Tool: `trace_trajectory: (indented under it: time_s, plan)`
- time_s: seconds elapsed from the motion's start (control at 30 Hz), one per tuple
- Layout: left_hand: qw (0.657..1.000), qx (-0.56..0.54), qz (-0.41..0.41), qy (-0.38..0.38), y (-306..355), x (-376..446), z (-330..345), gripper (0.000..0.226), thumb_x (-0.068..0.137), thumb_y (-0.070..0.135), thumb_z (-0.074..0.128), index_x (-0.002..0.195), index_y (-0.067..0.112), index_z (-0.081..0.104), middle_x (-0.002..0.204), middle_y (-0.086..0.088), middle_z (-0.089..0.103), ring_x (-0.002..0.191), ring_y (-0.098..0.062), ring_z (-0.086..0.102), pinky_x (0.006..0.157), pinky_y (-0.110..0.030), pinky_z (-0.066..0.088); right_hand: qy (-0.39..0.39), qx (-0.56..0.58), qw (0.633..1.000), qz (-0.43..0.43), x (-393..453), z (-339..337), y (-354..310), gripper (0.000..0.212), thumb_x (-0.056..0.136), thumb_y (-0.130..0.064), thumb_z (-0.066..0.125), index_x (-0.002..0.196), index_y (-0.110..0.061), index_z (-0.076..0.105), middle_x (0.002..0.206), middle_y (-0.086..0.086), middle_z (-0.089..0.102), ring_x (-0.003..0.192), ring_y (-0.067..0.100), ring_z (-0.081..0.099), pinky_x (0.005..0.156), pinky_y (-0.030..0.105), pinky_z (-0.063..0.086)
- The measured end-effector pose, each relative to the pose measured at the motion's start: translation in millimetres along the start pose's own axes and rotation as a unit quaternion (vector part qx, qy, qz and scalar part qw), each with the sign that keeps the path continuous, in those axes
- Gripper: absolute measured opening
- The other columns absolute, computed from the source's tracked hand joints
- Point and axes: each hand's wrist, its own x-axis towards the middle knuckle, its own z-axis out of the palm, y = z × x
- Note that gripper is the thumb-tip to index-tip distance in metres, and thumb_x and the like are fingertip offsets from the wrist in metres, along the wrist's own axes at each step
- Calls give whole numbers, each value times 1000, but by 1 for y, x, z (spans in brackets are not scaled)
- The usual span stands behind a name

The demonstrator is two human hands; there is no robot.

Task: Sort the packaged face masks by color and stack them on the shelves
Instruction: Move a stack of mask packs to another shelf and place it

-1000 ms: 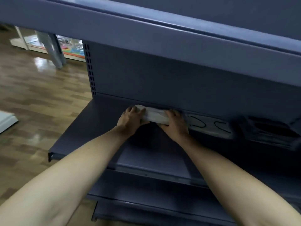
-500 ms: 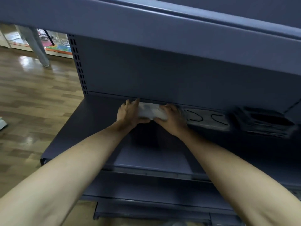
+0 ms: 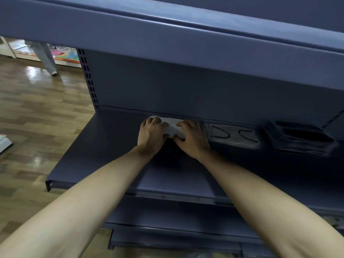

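A stack of white packaged masks (image 3: 174,126) sits at the back of the blue-grey shelf (image 3: 104,146), against the rear panel. My left hand (image 3: 151,132) grips its left end with curled fingers. My right hand (image 3: 192,136) grips its right end, thumb at the front edge. Just right of my right hand lies a grey pack with black ear loops (image 3: 233,135). Farther right sits a stack of black mask packs (image 3: 299,139). My hands hide most of the white stack.
An upper shelf (image 3: 186,40) overhangs close above the hands. Lower shelves (image 3: 167,233) jut out beneath my forearms. Wooden floor (image 3: 33,116) lies to the left, where a person's leg (image 3: 46,56) stands far back. A white object (image 3: 3,143) sits at the left edge.
Both hands stay on the white stack at the back of the shelf; their fingers curl more over its top. The camera view shifted slightly.
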Motion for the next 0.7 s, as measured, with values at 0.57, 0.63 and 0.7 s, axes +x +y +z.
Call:
trace_trajectory:
  time_s: [0.57,0.63,0.7]
  plan:
    - [990,18,49,-130,43,-74,-51,42,102,38,36,138,23,53,143,-8,48,134,-31,39,113,-43,28,-82,-15,990,112,-87,-44,-33,48,105,-40,38,150,-23,39,159,2,32,144,27,30,117,41,23]
    - [987,26,70,-141,53,-88,-54,43,102,39,38,139,22,52,145,-9,47,136,-33,37,115,-45,27,-71,-28,989,129,-106,-50,-34,47,105,-39,38,149,-22,41,157,3,35,141,29,35,115,41,25]
    - [985,30,87,-146,65,-100,-56,43,101,38,40,140,23,52,145,-10,47,137,-34,37,114,-45,27,-69,-45,986,142,-127,-56,-33,47,105,-38,39,149,-22,42,156,5,38,138,31,38,113,42,28]
